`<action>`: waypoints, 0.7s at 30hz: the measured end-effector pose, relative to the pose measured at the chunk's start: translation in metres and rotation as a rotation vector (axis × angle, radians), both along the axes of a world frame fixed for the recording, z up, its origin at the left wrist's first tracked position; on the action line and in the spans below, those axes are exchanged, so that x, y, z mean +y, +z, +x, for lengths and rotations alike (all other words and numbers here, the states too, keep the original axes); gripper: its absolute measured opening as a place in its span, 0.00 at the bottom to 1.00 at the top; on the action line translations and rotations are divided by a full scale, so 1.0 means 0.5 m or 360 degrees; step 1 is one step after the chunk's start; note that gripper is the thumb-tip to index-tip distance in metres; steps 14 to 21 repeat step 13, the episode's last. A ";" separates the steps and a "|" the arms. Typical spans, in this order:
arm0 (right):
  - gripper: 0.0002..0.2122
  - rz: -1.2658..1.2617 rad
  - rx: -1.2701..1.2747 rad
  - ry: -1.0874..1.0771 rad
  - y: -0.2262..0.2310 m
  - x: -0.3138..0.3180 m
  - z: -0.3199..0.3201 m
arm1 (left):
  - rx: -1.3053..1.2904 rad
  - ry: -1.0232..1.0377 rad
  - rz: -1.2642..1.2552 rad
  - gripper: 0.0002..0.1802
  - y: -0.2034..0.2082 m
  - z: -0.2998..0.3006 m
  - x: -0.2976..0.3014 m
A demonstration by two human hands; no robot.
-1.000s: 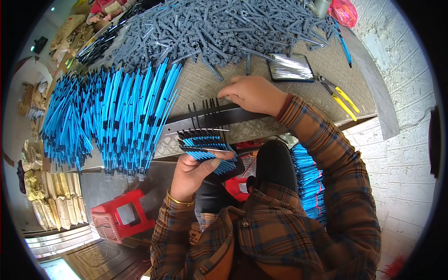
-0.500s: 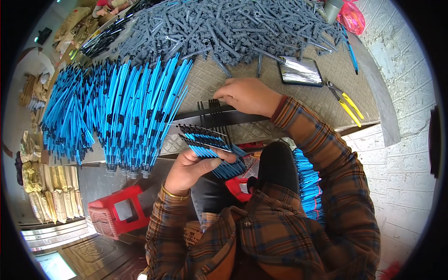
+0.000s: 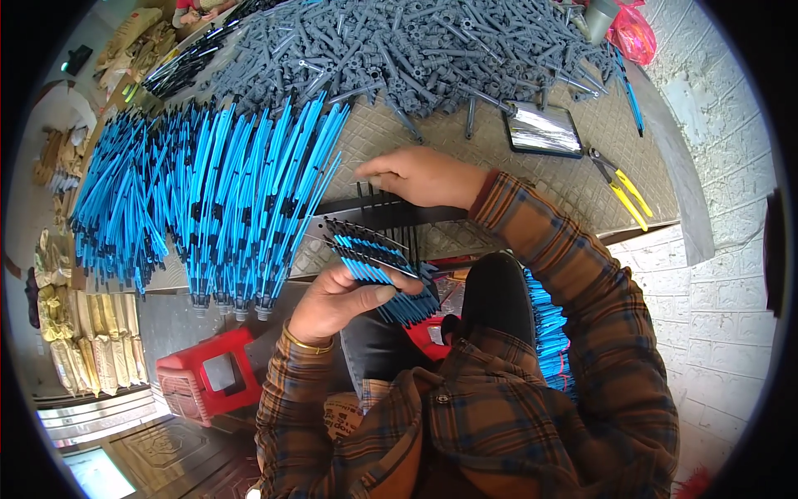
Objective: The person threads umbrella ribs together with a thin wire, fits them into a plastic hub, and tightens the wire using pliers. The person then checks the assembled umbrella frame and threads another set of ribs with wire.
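Observation:
My left hand point(image 3: 337, 303) is closed around a bunch of thin blue and black rods point(image 3: 370, 259), held over my lap just off the table edge. Several black rods point(image 3: 391, 218) reach up from beside it across a dark flat bar point(image 3: 357, 209) on the table's near edge. Just above their far ends is my right hand point(image 3: 420, 176), its index finger stretched out to the left and apart from the thumb. Nothing shows in its grip, though its underside is hidden.
Blue rod bundles with grey ends point(image 3: 224, 200) lie at left. Behind is a heap of grey plastic parts point(image 3: 399, 58). At right are a dark tray of silvery wires point(image 3: 544, 131) and yellow-handled pliers point(image 3: 622, 190). A red stool point(image 3: 208, 374) stands below left; another person's hands point(image 3: 199, 12) show far left.
My right hand has shifted left along the black rods, and its fingers have straightened away from them. The left hand still holds its bunch, barely moved. The view has shifted slightly.

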State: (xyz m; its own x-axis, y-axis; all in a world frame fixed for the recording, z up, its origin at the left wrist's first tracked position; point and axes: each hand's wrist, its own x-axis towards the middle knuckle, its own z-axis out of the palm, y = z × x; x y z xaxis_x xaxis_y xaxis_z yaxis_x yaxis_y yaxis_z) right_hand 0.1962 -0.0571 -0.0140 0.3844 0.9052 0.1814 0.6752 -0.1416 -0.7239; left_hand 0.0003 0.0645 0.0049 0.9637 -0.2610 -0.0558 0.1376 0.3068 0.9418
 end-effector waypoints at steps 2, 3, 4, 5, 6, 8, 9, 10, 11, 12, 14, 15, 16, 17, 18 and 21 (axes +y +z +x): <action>0.10 -0.0042 0.0046 0.0024 0.005 0.002 0.001 | -0.0016 -0.0051 -0.0023 0.11 -0.003 0.002 0.003; 0.11 -0.0085 0.0111 0.0021 0.008 0.002 0.005 | -0.0024 -0.0077 -0.0035 0.11 -0.005 0.002 0.003; 0.11 -0.0128 0.0175 0.0018 0.012 0.002 0.009 | -0.0028 -0.0076 -0.0036 0.11 -0.006 0.001 0.003; 0.11 -0.0173 0.0239 0.0013 0.015 -0.001 0.011 | -0.0065 -0.0083 -0.0006 0.11 -0.008 0.000 0.003; 0.11 -0.0174 0.0233 0.0012 0.020 -0.010 0.012 | -0.0102 -0.0090 0.0023 0.11 -0.009 0.000 0.002; 0.11 -0.0294 0.0083 -0.0013 0.035 -0.035 0.011 | -0.0135 -0.0081 0.0054 0.10 -0.008 -0.008 0.005; 0.11 -0.0356 0.0007 -0.0034 0.042 -0.047 0.009 | -0.0115 -0.0091 0.0061 0.10 -0.005 -0.009 0.003; 0.11 -0.0360 0.0004 -0.0035 0.046 -0.053 0.003 | -0.0096 -0.0101 0.0069 0.10 -0.003 -0.010 0.001; 0.11 -0.0378 -0.0205 -0.0036 0.050 -0.059 -0.007 | -0.0077 -0.0112 0.0077 0.10 -0.002 -0.010 0.000; 0.11 -0.0392 -0.0422 -0.0042 0.057 -0.065 -0.015 | -0.0088 -0.0117 0.0079 0.10 -0.002 -0.008 0.001; 0.11 -0.0404 -0.0638 -0.0048 0.063 -0.071 -0.017 | -0.0105 -0.0112 0.0044 0.10 -0.005 -0.006 0.005; 0.11 -0.0404 -0.0638 -0.0048 0.063 -0.071 -0.017 | -0.0105 -0.0112 0.0044 0.10 -0.005 -0.006 0.005; 0.11 -0.0404 -0.0638 -0.0048 0.063 -0.071 -0.017 | -0.0105 -0.0112 0.0044 0.10 -0.005 -0.006 0.005; 0.11 -0.0404 -0.0638 -0.0048 0.063 -0.071 -0.017 | -0.0105 -0.0112 0.0044 0.10 -0.005 -0.006 0.005; 0.11 -0.0404 -0.0638 -0.0048 0.063 -0.071 -0.017 | -0.0105 -0.0112 0.0044 0.10 -0.005 -0.006 0.005; 0.11 -0.0404 -0.0638 -0.0048 0.063 -0.071 -0.017 | -0.0105 -0.0112 0.0044 0.10 -0.005 -0.006 0.005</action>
